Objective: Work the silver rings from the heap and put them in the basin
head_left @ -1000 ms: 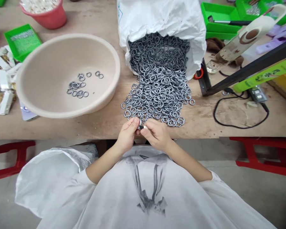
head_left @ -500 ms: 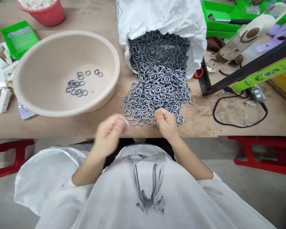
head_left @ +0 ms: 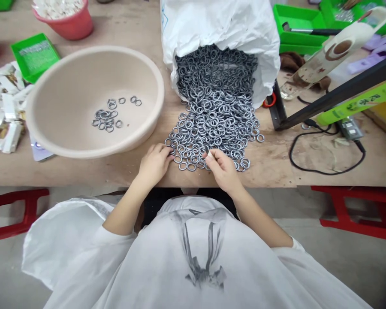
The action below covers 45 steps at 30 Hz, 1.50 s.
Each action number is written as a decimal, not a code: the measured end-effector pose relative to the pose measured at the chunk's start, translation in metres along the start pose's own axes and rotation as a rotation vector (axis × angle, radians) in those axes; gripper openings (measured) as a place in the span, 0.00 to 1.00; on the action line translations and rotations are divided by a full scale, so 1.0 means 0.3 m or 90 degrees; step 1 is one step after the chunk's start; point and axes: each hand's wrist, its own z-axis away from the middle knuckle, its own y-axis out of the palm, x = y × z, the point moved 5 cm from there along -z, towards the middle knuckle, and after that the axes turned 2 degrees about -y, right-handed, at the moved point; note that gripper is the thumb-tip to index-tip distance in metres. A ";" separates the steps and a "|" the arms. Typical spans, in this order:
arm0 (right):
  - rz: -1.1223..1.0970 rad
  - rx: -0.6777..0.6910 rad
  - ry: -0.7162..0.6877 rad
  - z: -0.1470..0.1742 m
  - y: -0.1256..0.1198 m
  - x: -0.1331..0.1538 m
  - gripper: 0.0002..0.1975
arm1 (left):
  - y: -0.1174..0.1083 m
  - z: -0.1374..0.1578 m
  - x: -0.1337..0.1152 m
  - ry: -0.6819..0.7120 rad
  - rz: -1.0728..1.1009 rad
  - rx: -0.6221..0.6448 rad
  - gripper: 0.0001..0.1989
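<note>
A heap of grey metal rings (head_left: 212, 124) spills from a white sack (head_left: 221, 25) onto the wooden table. At the heap's left front edge, my left hand (head_left: 155, 164) has its thumb and forefinger closed on a metal ring (head_left: 171, 152). My right hand (head_left: 224, 170) is at the front of the heap, fingers curled in a pinch. A small dark piece (head_left: 206, 150) sticks up between its thumb and forefinger; its kind is unclear. Several loose rings lie in the big beige bowl (head_left: 64, 81) to the left.
Left of the bowl are a green tray (head_left: 35, 58), a pile of white pieces (head_left: 9, 105) and a pink tub (head_left: 69, 23). On the right stand a black metal frame (head_left: 328, 96), a bottle (head_left: 334, 51) and a looped black cable (head_left: 291, 156). Red stools (head_left: 357, 206) flank the table below.
My left hand, blurred in motion before with a light-coloured thing at its fingertips, now rests at the heap's left edge. A dark piece now shows at my right fingertips. The view has shifted slightly.
</note>
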 end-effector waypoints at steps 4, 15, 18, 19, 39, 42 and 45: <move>-0.010 0.013 -0.004 0.002 0.011 0.007 0.13 | -0.015 -0.021 0.034 -0.015 0.187 -0.039 0.11; -0.030 0.047 -0.180 0.003 0.087 0.097 0.18 | 0.043 0.068 -0.162 -0.241 1.003 0.090 0.24; -0.054 0.021 -0.186 0.010 0.090 0.092 0.18 | 0.072 0.082 -0.187 -0.323 1.097 0.105 0.26; -0.058 0.020 -0.185 0.012 0.091 0.090 0.19 | 0.078 0.084 -0.191 -0.330 1.107 0.106 0.26; -0.262 0.078 -0.004 0.002 0.118 0.066 0.23 | 0.075 0.100 -0.193 -0.177 0.898 0.091 0.27; -0.171 0.051 -0.055 0.000 0.088 0.078 0.26 | 0.071 0.096 -0.187 -0.169 0.899 0.078 0.27; 0.008 0.070 -0.172 0.023 0.063 0.107 0.26 | 0.075 0.094 -0.181 -0.190 0.921 0.083 0.27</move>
